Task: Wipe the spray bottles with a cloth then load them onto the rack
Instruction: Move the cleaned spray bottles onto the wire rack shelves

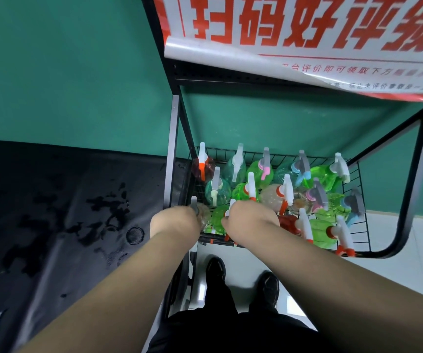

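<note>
Head: left hand (177, 222) grips bottle (203, 212); right hand (251, 217) adjacent

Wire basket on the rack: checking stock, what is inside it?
Spray bottles, mostly green, fill the wire basket. The left hand and right hand cover the front-left ones.

The spray bottles (322, 174) are stood upright and packed closely in the black rack (418, 174). Green, clear, teal and red bodies are seen.
</note>
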